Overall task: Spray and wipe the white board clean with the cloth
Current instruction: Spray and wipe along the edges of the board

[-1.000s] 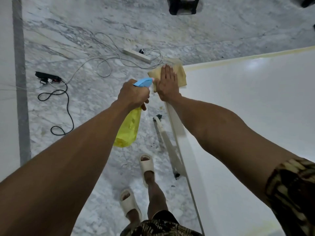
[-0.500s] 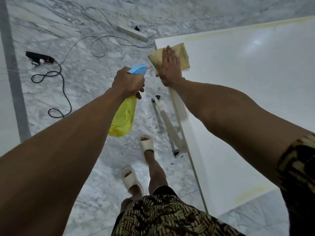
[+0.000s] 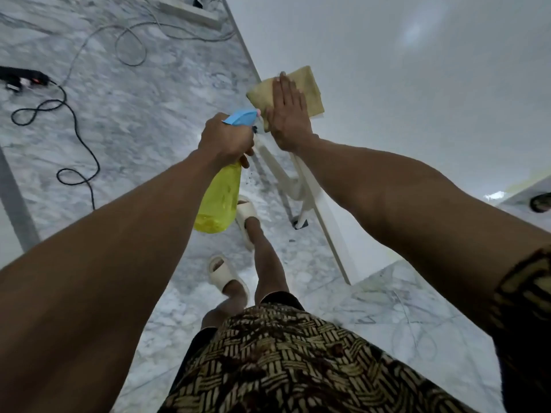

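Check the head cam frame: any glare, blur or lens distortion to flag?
Head view: a soft glare spot on the white board at upper right; marble floor smeared by motion blur; wide-angle stretch swells both forearms at the edges. Overall dim, bluish light. Right hand on the cloth and left hand on the spray bottle stay fairly sharp.

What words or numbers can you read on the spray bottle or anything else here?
There is no text to read in this picture.
The yellow spray bottle in the left hand: no label or writing shows.
The yellow cloth under the right hand: plain.
The white board: blank, only a glare spot.
The black power strip on the floor: too small and blurred to tell.
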Tool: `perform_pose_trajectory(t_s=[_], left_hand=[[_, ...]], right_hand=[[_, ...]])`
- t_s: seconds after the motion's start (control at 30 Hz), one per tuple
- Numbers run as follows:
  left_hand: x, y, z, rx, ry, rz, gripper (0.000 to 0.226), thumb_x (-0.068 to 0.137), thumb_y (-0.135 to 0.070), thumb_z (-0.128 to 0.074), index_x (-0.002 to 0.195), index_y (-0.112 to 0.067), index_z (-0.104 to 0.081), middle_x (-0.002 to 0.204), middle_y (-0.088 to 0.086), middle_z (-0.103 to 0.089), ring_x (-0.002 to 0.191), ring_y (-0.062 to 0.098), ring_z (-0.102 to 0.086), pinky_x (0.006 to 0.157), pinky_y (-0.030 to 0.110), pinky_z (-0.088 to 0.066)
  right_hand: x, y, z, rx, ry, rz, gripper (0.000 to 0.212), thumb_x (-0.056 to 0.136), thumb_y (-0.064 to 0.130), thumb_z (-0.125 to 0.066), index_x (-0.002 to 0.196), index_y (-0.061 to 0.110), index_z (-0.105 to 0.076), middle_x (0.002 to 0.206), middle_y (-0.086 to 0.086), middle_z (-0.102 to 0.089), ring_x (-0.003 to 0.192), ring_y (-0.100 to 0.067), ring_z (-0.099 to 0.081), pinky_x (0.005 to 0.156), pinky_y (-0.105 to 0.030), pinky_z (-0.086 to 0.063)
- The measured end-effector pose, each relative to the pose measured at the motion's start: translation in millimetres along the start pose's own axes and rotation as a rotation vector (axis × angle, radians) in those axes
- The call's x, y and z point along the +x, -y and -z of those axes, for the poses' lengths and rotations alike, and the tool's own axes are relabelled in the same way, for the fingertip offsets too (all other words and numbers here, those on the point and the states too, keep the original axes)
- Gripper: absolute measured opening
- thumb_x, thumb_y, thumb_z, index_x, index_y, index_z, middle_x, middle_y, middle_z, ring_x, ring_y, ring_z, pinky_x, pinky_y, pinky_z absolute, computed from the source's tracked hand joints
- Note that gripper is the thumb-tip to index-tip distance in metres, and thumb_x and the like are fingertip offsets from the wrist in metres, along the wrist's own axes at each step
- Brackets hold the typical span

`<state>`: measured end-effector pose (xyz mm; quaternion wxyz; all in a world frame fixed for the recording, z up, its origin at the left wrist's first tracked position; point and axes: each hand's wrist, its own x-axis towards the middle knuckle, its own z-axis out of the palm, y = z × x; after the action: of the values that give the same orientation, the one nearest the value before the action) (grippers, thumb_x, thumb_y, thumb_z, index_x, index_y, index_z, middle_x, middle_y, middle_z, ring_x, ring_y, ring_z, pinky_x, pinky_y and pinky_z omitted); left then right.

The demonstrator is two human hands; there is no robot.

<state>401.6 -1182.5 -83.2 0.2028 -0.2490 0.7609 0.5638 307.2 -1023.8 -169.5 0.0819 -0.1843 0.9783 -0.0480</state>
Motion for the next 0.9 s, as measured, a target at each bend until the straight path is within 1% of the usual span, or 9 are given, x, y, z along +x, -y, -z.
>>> perform_pose_trajectory(t_s=[0.07,0.17,0.27,0.4,0.47,0.53,0.63,0.73,0.9], left_hand=[[-13.7,10.3,-10.3,0.0,0.004,0.017,0.047,0.077,-0.025,-0.059,0.115,-0.004,-0.078,0.072,0.013,-0.075,0.074,0.042,-0.078,0.066,0.054,-0.067],[-32.2,22.4,-26.2,0.011,0.004,0.035,0.028,0.091,-0.026,-0.066,0.095,-0.001,-0.077,0.072,0.012,-0.075,0.071,0.037,-0.079,0.061,0.048,-0.067],[-52.5,28.8,-42.8,-0.008,0.005,0.029,0.026,0.094,-0.01,-0.06,0.112,-0.01,-0.079,0.075,0.011,-0.072,0.062,0.024,-0.075,0.048,0.03,-0.057],[-74.1,31.1,-59.9,0.012,0.028,0.009,0.037,0.095,-0.013,-0.059,0.123,-0.03,-0.077,0.079,0.011,-0.076,0.062,0.026,-0.075,0.052,0.03,-0.058],[-84.3,34.0,-69.6,0.033,0.025,0.015,0.031,0.097,-0.019,-0.06,0.123,-0.024,-0.077,0.084,0.012,-0.078,0.063,0.027,-0.075,0.054,0.031,-0.059],[-95.2,37.9,-78.9,0.047,0.008,0.04,0.024,0.097,-0.021,-0.061,0.11,-0.009,-0.078,0.086,0.013,-0.079,0.06,0.027,-0.074,0.052,0.03,-0.057],[-116.8,52.3,-98.6,0.06,-0.028,0.075,0.021,0.095,-0.019,-0.064,0.094,-0.003,-0.076,0.083,0.012,-0.08,0.057,0.029,-0.073,0.056,0.03,-0.056],[-138.0,70.1,-119.7,0.013,-0.044,0.099,0.02,0.089,-0.014,-0.062,0.092,0.001,-0.076,0.081,0.013,-0.08,0.062,0.035,-0.076,0.069,0.039,-0.063],[-178.7,96.2,-155.8,-0.069,-0.048,0.122,0.023,0.085,-0.006,-0.062,0.101,0.005,-0.073,0.079,0.014,-0.079,0.06,0.034,-0.075,0.063,0.037,-0.061]], right_hand=[[-24.8,-3.9,-4.7,0.001,-0.012,-0.004,0.067,0.104,0.034,-0.034,0.156,0.001,-0.007,0.165,-0.015,-0.005,0.153,-0.028,-0.005,0.122,-0.043,-0.008],[-59.5,-11.9,-11.1,-0.011,-0.065,-0.007,0.061,0.105,0.035,-0.024,0.156,0.002,-0.011,0.165,-0.014,-0.009,0.153,-0.027,-0.009,0.121,-0.041,-0.01],[-86.8,-18.6,-16.6,-0.003,-0.074,-0.004,0.062,0.105,0.036,-0.024,0.156,0.002,-0.013,0.164,-0.014,-0.012,0.152,-0.027,-0.01,0.121,-0.041,-0.011],[-124.7,-25.6,-19.2,0.014,-0.034,-0.007,0.064,0.105,0.034,-0.031,0.156,0.002,-0.01,0.165,-0.014,-0.008,0.153,-0.028,-0.007,0.122,-0.041,-0.009],[-146.5,-29.7,-19.5,0.02,-0.019,0.001,0.066,0.103,0.031,-0.037,0.156,0.001,-0.011,0.165,-0.014,-0.008,0.153,-0.028,-0.008,0.122,-0.042,-0.01],[-169.5,-32.8,-20.8,0.039,-0.02,-0.009,0.062,0.104,0.029,-0.034,0.156,0.002,-0.013,0.165,-0.013,-0.01,0.152,-0.028,-0.01,0.121,-0.043,-0.012],[-206.0,-39.6,-24.1,0.041,-0.029,0.005,0.06,0.103,0.029,-0.031,0.155,0.002,-0.019,0.163,-0.014,-0.016,0.151,-0.028,-0.016,0.12,-0.043,-0.015],[-233.5,-49.5,-26.0,0.034,-0.019,0.023,0.061,0.102,0.03,-0.031,0.155,0.002,-0.018,0.164,-0.014,-0.016,0.151,-0.028,-0.016,0.12,-0.042,-0.015],[-281.4,-62.0,-31.9,0.009,-0.008,0.056,0.062,0.102,0.031,-0.031,0.155,0.001,-0.019,0.163,-0.014,-0.017,0.151,-0.029,-0.016,0.12,-0.042,-0.017]])
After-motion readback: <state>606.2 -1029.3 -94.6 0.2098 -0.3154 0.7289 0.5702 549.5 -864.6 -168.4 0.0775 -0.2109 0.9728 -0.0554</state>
